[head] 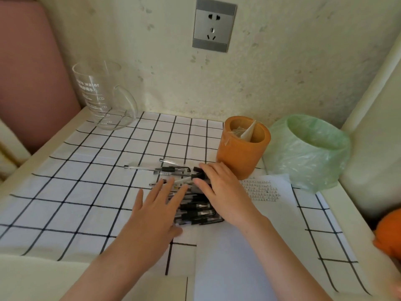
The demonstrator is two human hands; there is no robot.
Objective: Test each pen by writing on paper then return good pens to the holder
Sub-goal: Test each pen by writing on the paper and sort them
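Note:
A heap of several black-capped pens [196, 210] lies on the checked cloth, partly on a white sheet of paper [230, 261]. My left hand [154, 211] lies flat with straight fingers on the left side of the heap. From the right, my right hand [221, 192] rests on the heap with fingers extended, its fingertips touching a pen with a black cap [196, 175]. Behind my right hand stands the orange pen holder [240, 157]; a clear wrapper and a pale cone sit inside it. Small writing marks [260, 190] show at the paper's top.
A green-bagged bin [308, 153] stands right of the holder. A glass measuring jug [102, 96] is at the back left by the wall. One orange object [388, 233] sits at the right edge. A wall socket [213, 25] is above the table.

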